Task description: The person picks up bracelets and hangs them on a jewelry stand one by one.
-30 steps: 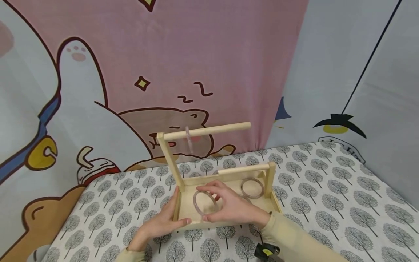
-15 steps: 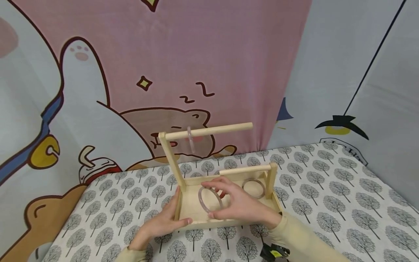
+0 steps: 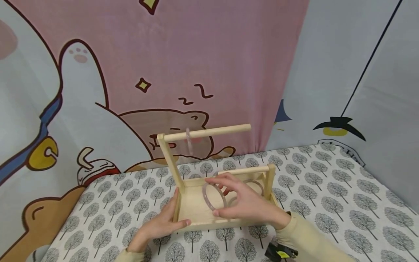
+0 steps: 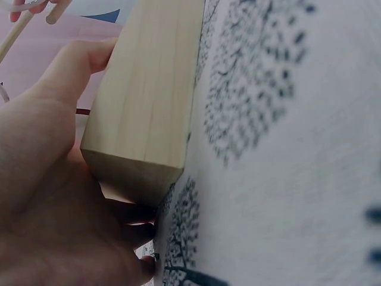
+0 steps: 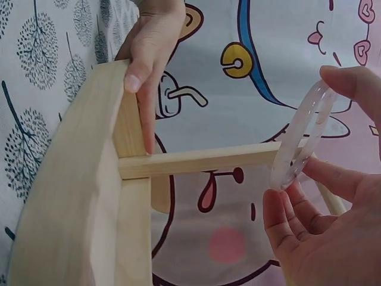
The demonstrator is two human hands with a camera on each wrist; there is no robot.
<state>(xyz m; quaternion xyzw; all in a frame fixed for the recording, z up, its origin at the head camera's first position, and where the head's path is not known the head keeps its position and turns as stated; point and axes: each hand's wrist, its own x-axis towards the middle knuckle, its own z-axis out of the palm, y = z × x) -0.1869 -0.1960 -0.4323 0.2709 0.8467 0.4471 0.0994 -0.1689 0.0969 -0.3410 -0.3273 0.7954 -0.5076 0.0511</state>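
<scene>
Two bare hands work low in the middle of the frame, over a pale wooden tray-shaped stand [image 3: 209,225]. From where I'm standing, the right hand [image 3: 247,202] pinches a translucent, pale-mauve ring [image 5: 292,143] between thumb and fingertips, tilted, above the tray floor. The left hand [image 3: 165,220] grips the stand's near left corner, thumb over the front wall, fingers along the side.

Centre frame, a long round wooden bar [image 3: 216,131] reaches right from a tall post [image 3: 171,160], and a matching mauve ring [image 3: 190,143] hangs around it. Lower and to the right, a shorter wooden bar [image 3: 243,170] meets a short post [image 3: 269,182]; near that post another ring [image 3: 260,186] lies in the tray, partly covered by the right hand. One more ring [image 3: 231,200] shows only as an arc beside the fingers. White cloth printed with black trees [image 3: 337,189] spreads beneath, and a pink cartoon curtain [image 3: 242,72] fills the upper middle.
</scene>
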